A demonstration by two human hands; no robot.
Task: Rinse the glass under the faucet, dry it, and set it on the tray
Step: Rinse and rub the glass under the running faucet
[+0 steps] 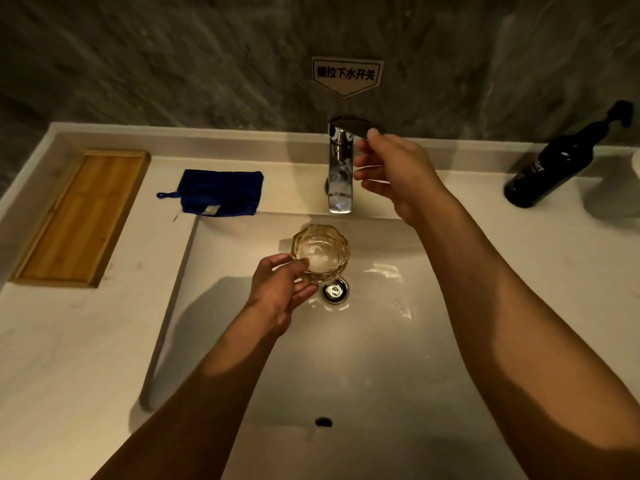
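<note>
A clear faceted glass is held upright over the white sink basin, below the chrome faucet. My left hand grips the glass from its left side, thumb at the rim. My right hand is up beside the faucet with a fingertip on the lever at the top; the other fingers are spread. No water stream is clearly visible. A wooden tray lies on the counter at the far left. A folded blue cloth lies between the tray and the faucet.
A dark pump bottle stands on the counter at the right, with a pale round object at the right edge. The drain plug sits just below the glass. A sign is stuck on the stone wall above the faucet.
</note>
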